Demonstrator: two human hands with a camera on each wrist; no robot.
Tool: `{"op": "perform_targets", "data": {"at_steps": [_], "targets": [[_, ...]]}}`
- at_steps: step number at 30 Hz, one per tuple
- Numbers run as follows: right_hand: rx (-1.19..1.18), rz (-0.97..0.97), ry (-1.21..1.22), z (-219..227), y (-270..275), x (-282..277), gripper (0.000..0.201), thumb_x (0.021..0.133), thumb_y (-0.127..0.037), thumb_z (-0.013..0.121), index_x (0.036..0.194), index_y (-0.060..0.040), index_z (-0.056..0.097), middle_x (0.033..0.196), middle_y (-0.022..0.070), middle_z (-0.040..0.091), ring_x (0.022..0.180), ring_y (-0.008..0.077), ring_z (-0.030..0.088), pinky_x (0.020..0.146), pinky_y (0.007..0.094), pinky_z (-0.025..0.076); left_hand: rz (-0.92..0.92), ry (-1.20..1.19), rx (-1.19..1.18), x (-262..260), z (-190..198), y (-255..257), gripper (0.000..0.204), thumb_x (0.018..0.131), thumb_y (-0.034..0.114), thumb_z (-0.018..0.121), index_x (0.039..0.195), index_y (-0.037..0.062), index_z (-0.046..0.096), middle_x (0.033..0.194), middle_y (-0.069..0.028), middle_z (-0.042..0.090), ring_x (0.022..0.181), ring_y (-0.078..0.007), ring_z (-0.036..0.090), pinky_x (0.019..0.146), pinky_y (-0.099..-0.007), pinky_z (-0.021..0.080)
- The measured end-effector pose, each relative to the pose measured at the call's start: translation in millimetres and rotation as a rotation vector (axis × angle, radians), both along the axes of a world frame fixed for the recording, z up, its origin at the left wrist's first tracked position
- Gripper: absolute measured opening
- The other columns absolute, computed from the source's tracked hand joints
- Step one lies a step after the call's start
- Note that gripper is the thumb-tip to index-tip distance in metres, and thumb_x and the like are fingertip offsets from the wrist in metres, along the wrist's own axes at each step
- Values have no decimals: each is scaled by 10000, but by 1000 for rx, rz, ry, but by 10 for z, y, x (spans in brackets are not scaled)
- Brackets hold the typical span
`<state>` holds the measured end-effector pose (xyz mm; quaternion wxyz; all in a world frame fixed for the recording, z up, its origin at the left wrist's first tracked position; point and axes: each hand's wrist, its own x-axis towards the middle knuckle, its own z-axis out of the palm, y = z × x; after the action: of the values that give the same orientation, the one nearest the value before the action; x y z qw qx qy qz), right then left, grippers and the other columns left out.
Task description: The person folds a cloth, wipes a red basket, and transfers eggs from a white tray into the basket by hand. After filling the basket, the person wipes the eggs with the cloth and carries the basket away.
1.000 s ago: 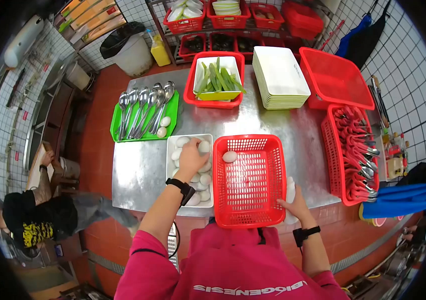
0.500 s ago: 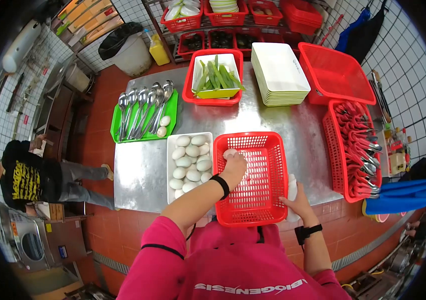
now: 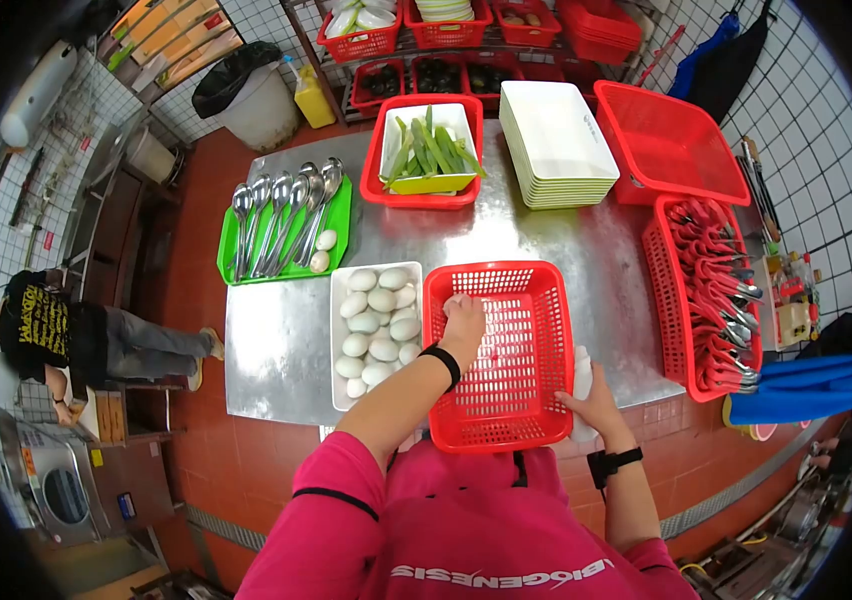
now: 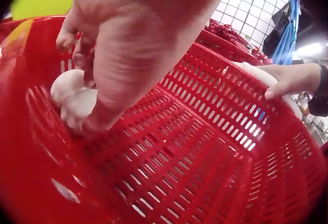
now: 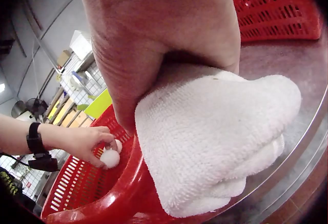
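Note:
Inside the red basket (image 3: 506, 400), at its far left corner, my left hand (image 3: 461, 330) reaches down with fingers curled round a pale egg (image 5: 109, 158). A second egg (image 4: 67, 84) lies right beside it against the basket wall. Left of the basket, a white tray (image 3: 337, 330) contains many more eggs (image 3: 383, 300). At the basket's right side my right hand (image 3: 598, 403) grips a folded white towel (image 5: 215, 131), the thumb at the basket's rim. In the head view the held egg is mostly hidden by my left hand.
A green tray (image 3: 226, 265) with spoons and two eggs stands at the back left. Behind are okra-like green pods (image 3: 431, 150) in a container and stacked white trays (image 3: 558, 130). A basket of red-handled utensils (image 3: 711, 300) stands right. Another person (image 3: 66, 320) is at the left.
My left hand has gone from the egg tray into the red basket with an egg, beside the egg lying there. The right hand has stayed at the rim with the towel.

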<state>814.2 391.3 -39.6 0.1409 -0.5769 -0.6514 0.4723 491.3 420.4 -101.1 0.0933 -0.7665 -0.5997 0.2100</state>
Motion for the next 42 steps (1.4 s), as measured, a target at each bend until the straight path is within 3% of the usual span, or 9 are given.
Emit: {"op": "perform_targets", "data": {"at_steps": [7,10,15,18,21,23,30,36,42], "targets": [[10,10,1,-13,-5,14,966,768,-323,908,1482,12,349,1334,300,613,1245,396,627,1035,455,504,97,-383,-22,-155,442,-34,326,878,215,678,1171,76,708,1144,-119,611,1108,-337,596,827,-513,512],[-3,6,9,-15,-9,17,964,773,-318,906,1484,12,345,1339,299,610,1245,395,626,1037,456,502,270,-1037,34,-496,1002,-171,310,817,194,741,1092,59,694,1088,-145,655,1017,-332,667,868,-423,554],[14,8,-11,-100,-8,58,975,772,-331,909,1487,12,341,1343,300,607,1250,395,623,1043,460,499,526,-1211,113,-1186,1192,-543,302,812,234,790,1063,83,719,1043,-160,694,1007,-345,675,849,-452,541],[-6,6,-6,-72,-4,32,992,763,-348,915,1489,11,341,1341,305,608,1253,405,622,1044,463,500,486,-1132,-76,-1333,1050,-835,376,771,239,825,1103,100,714,1051,-139,684,1029,-343,658,874,-442,536],[10,6,-40,-53,1,27,1003,756,-361,919,1489,8,342,1333,309,612,1249,415,624,1040,463,504,247,-953,-29,-1217,993,-1074,478,747,177,853,1188,105,683,1128,-94,659,1091,-314,616,901,-419,525],[-51,1,-51,-62,17,33,1029,755,-333,932,1496,51,330,1392,275,562,1294,341,579,1078,446,476,230,-866,-26,-1157,875,-1132,514,727,178,860,1203,126,669,1143,-80,635,1114,-307,594,909,-426,514],[-61,6,-34,24,22,19,1042,761,-325,928,1514,54,316,1407,275,548,1310,344,563,1094,440,464,154,-628,64,-1093,679,-1152,540,686,188,868,1182,160,657,1103,-69,613,1095,-286,585,898,-437,508],[104,47,-59,-88,6,57,983,767,-394,904,1470,35,367,1335,307,607,1246,419,624,1037,457,506,375,-933,227,-1108,1209,-1121,422,728,204,832,1110,124,670,1076,-98,645,1050,-324,623,889,-451,521],[65,56,-4,-45,21,19,997,759,-403,906,1465,47,365,1341,309,601,1248,416,622,1044,454,503,262,-1110,149,-691,1286,-885,401,736,224,824,1090,115,670,1030,-131,677,995,-348,643,881,-471,525]]}}
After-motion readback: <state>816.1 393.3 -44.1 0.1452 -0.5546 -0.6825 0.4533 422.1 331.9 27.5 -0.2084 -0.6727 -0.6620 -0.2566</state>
